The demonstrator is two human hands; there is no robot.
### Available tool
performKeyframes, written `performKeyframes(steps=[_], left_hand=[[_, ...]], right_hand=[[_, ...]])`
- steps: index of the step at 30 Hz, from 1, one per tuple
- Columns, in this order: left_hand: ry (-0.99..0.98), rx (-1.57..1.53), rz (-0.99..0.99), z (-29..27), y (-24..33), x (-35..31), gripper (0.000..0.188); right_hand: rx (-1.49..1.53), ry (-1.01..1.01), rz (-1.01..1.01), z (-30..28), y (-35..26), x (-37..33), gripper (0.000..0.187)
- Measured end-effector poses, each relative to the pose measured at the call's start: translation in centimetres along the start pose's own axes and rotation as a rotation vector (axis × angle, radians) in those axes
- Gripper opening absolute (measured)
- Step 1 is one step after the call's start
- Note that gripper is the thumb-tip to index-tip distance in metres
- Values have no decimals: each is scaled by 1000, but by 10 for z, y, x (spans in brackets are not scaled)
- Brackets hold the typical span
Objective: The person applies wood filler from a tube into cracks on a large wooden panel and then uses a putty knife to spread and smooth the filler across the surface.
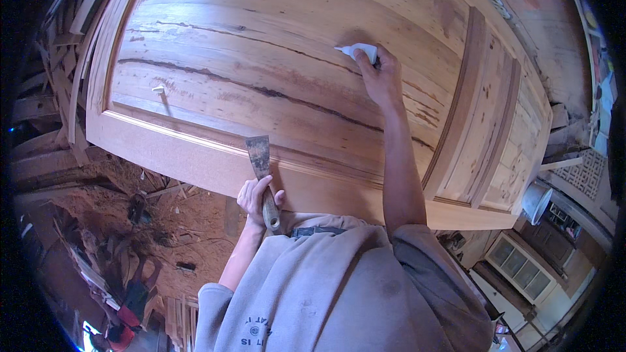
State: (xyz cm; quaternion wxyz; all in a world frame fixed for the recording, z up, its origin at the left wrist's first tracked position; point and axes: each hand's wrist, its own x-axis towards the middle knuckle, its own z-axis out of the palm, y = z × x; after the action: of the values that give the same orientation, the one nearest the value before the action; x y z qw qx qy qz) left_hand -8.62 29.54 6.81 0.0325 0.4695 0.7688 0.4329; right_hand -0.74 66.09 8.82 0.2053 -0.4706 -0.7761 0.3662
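A large paneled wooden door [215, 117] lies flat before me, with long dark cracks running across its main panel. My right hand [381, 75] is closed around a small white squeeze bottle [360, 50], its pointed nozzle aimed left, close above one of the cracks. Near the door's front edge my left hand [253, 197] grips the wooden handle of a putty knife [259, 156]. The knife's broad stained blade points up and away from me, over the edge of the frame. A small whitish piece [158, 90] stands on the panel at the left.
Wood scraps [62, 85] are heaped to the left, and sawdust covers the floor [176, 228]. A white bucket [536, 202] stands beyond the door's right end, near a glazed cabinet frame [520, 267]. Another person in red [122, 332] is at the lower left.
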Motion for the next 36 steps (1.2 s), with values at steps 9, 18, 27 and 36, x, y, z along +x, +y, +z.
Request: performKeyframes(steps=[9, 18, 27, 36], left_hand=[[-6, 5, -6, -2, -1, -1, 39], [26, -26, 8, 1, 1, 2, 39], [-2, -11, 6, -1, -1, 1, 39], [10, -7, 7, -1, -1, 2, 38]], right_hand=[[-10, -59, 71, 1, -24, 3, 33], [33, -37, 14, 11, -19, 6, 29], [-19, -48, -18, 17, -29, 10, 31], [-56, -63, -64, 27, -29, 19, 34]])
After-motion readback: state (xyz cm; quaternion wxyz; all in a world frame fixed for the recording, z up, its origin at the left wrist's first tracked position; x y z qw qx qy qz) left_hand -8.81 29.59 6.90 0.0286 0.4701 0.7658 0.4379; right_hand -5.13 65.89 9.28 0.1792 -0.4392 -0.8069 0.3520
